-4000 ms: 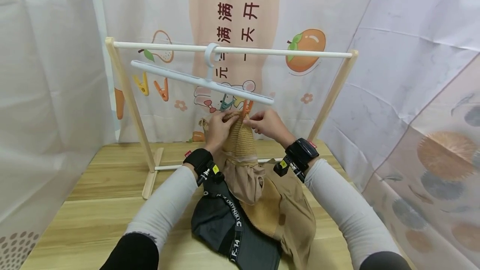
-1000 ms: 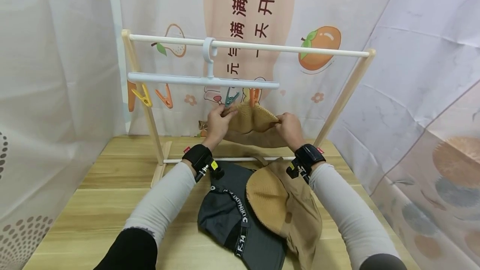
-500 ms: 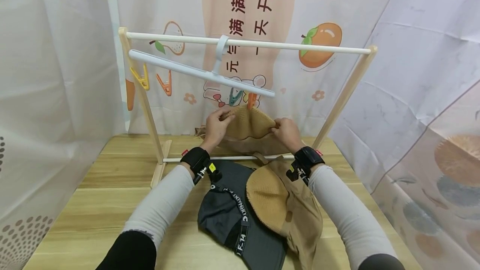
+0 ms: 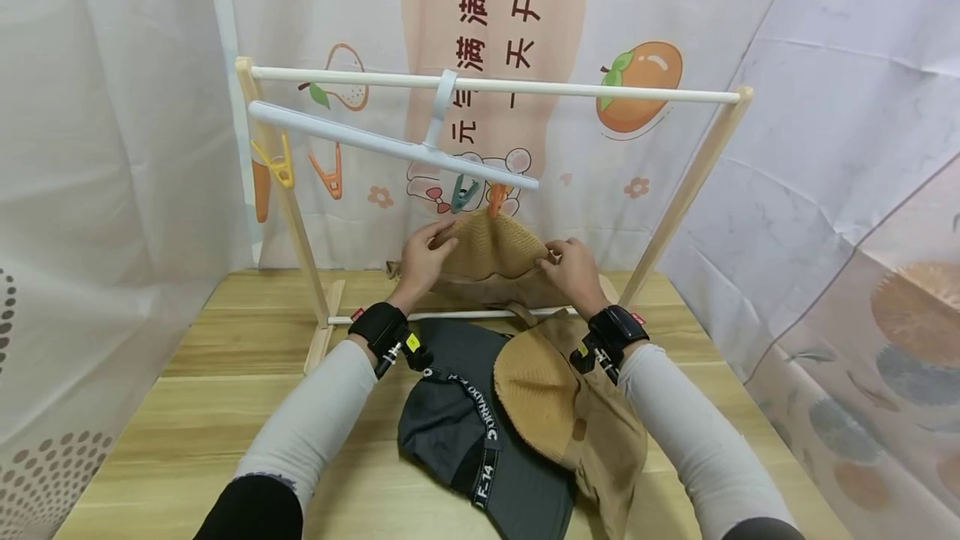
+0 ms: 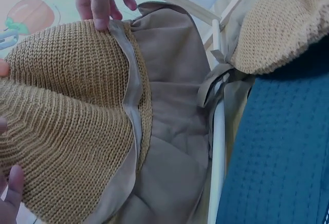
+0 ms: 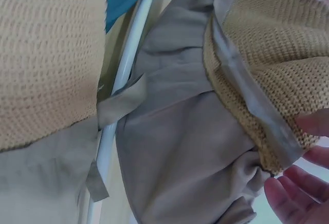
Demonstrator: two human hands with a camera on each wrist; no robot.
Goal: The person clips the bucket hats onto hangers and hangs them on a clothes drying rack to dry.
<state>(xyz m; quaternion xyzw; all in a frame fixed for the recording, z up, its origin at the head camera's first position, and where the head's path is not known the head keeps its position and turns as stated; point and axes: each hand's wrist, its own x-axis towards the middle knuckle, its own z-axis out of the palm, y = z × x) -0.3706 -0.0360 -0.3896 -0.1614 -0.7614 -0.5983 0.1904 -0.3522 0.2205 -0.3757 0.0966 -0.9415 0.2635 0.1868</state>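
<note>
A tan knit sun hat with a beige fabric brim hangs by its crown from an orange clip on a pale blue hanger. The hanger tilts down to the right under the hat's weight. At the hat's left edge, my left hand holds the knit between thumb and fingers. My right hand lightly pinches the opposite edge, its thumb on the knit and fingers beneath in the right wrist view. A teal clip beside the orange one grips nothing.
The hanger hooks over the white rod of a wooden rack. A yellow clip and another orange clip dangle at its left. In front, a dark cap and a second tan hat overlap on the wooden table.
Earlier the hat hung gathered and narrow; now it is spread wide between my hands. The hanger levelled, then tilted right again. In the last half second both hands shifted slightly, the left one leftward.
</note>
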